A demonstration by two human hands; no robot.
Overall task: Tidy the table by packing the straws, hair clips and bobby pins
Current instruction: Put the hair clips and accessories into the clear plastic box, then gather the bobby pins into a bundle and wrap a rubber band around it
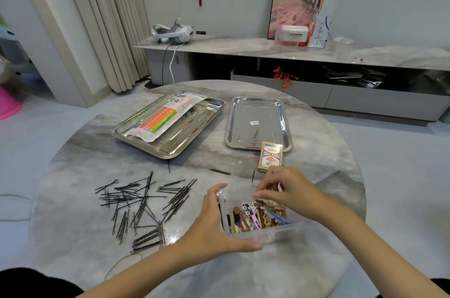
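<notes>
A clear plastic box (264, 235) full of coloured hair clips (258, 216) sits at the table's near edge. My left hand (214, 222) grips the box's left side, thumb along its front wall. Over the box's far edge, my right hand (286, 188) pinches a pale clip between its fingertips. Several black bobby pins (143, 205) lie scattered on the table to the left of the box. A packet of coloured straws (165, 116) lies in the left steel tray (170, 149).
A second steel tray (258, 124) stands bare at the back right. A playing-card box (270, 156) stands just beyond my right hand. A clear lid (326, 171) lies to the right. A loose elastic band (121, 264) lies near the front edge.
</notes>
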